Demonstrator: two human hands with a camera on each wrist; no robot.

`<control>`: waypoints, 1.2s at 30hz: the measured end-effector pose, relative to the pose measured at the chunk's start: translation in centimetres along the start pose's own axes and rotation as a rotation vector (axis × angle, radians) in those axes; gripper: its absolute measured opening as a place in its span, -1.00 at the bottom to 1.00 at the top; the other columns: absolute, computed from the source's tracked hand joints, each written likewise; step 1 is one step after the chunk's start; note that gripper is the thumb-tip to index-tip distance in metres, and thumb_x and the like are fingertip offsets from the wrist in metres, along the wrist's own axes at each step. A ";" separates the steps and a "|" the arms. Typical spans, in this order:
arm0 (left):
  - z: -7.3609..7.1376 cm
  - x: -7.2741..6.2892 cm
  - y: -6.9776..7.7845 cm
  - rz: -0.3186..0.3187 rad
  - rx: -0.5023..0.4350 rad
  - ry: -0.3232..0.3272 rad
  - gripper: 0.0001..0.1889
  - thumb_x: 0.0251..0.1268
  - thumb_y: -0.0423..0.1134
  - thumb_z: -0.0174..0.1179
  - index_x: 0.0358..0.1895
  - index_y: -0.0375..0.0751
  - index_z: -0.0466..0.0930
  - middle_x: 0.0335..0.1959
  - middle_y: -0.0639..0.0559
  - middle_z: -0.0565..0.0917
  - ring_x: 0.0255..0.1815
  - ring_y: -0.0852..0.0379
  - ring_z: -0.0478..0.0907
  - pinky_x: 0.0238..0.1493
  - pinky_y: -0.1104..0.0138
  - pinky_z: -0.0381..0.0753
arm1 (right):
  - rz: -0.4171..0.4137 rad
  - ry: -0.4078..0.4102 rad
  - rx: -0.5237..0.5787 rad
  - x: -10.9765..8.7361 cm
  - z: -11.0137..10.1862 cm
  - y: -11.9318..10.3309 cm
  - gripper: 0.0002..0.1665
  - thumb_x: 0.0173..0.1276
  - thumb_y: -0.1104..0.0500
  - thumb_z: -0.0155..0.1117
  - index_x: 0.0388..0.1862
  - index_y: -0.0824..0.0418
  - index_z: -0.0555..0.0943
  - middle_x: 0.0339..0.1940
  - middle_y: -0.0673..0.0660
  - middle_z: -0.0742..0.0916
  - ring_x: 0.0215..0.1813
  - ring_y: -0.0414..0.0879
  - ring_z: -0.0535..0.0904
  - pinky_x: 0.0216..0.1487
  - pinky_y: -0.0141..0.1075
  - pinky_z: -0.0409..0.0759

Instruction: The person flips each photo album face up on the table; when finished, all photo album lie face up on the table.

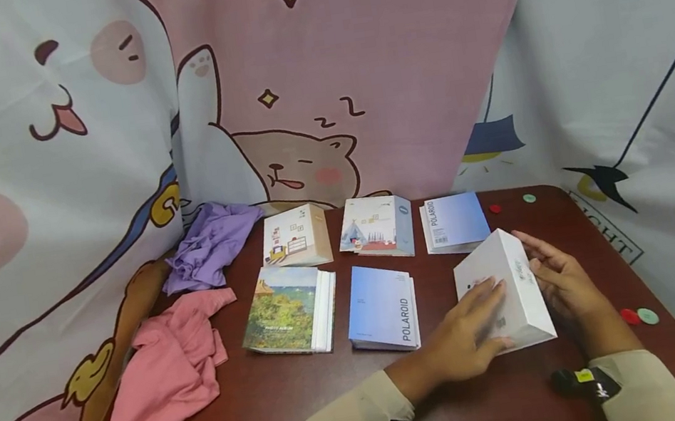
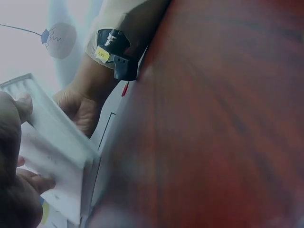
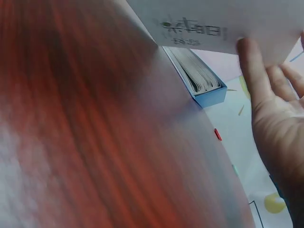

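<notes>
A white photo album [image 1: 528,284] with small dark lettering on its spine stands tilted between my two hands, at the right part of the table. My left hand [image 1: 469,339] holds it from the left, fingers spread over the front cover and thumb at the lower edge. On the other side, my right hand [image 1: 572,289] grips the spine side, its thumb against the lettered face [image 3: 199,26] and its fingertips at the top corner. In the left wrist view the album's pale page-edge side [image 2: 59,121] faces up. Its back cover is hidden.
Left of my hands lie a blue Polaroid album [image 1: 377,305] and an album with a painted landscape [image 1: 281,315]. Behind stand two illustrated albums [image 1: 286,239] [image 1: 369,228] and another blue one [image 1: 458,215]. Pink cloth [image 1: 167,378] and purple cloth [image 1: 209,246] lie left; red [image 1: 629,317] and green [image 1: 648,316] discs, right.
</notes>
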State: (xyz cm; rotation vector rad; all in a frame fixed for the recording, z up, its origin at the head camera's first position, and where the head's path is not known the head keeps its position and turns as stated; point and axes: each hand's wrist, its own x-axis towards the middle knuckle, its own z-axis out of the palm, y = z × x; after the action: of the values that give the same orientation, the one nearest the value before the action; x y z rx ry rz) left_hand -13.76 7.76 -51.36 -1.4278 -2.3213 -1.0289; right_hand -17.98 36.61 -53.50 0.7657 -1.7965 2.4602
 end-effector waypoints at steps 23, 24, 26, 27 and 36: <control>-0.5 0.2 0.8 -0.136 -0.502 0.004 0.08 0.27 -0.42 0.57 0.76 -0.14 0.06 0.86 -0.15 -0.24 0.74 -0.07 0.21 0.26 0.58 0.60 | 0.016 -0.057 -0.367 0.2 1.5 -0.2 -0.09 0.67 0.49 0.07 0.85 0.26 -0.04 0.69 -0.28 0.44 0.45 -0.37 0.57 0.09 -0.42 0.77; -0.5 0.2 0.8 -0.142 -0.500 0.002 0.10 0.26 -0.41 0.58 0.77 -0.13 0.05 0.86 -0.14 -0.24 0.74 -0.06 0.23 0.26 0.58 0.60 | 0.019 -0.044 -0.397 0.2 1.6 -0.2 -0.10 0.67 0.46 0.10 0.84 0.25 -0.01 0.67 -0.31 0.46 0.44 -0.38 0.57 0.11 -0.44 0.75; -0.6 0.1 0.7 -0.144 -0.491 0.003 0.15 0.22 -0.41 0.61 0.78 -0.17 0.02 0.85 -0.18 -0.26 0.73 -0.06 0.25 0.28 0.58 0.59 | 0.027 -0.017 -0.451 0.2 1.7 -0.2 -0.11 0.66 0.42 0.17 0.83 0.26 0.05 0.61 -0.32 0.52 0.42 -0.39 0.58 0.14 -0.47 0.72; -0.6 0.0 0.6 -0.141 -0.485 0.006 0.18 0.20 -0.42 0.62 0.79 -0.21 0.00 0.85 -0.21 -0.28 0.72 -0.07 0.27 0.29 0.58 0.59 | 0.032 -0.004 -0.487 0.2 1.7 -0.2 -0.12 0.65 0.41 0.20 0.82 0.27 0.09 0.58 -0.33 0.54 0.41 -0.39 0.58 0.16 -0.49 0.70; -1.6 -0.4 -0.2 -0.206 -0.353 -0.066 0.33 0.14 -0.18 0.70 0.80 -0.28 -0.14 0.87 -0.19 -0.28 0.86 -0.18 -0.05 0.61 0.42 0.38 | 0.060 0.032 -0.752 0.4 2.5 -0.3 -0.17 0.56 0.43 0.30 0.74 0.26 0.30 0.43 -0.47 0.59 0.07 -0.36 0.69 -0.19 -0.35 0.77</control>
State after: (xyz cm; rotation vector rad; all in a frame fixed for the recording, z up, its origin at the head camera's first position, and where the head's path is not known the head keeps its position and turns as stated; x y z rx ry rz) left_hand -13.98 6.34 -50.47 -1.3735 -2.4653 -1.5363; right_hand -17.30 34.36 -52.50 0.5930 -2.4775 1.5656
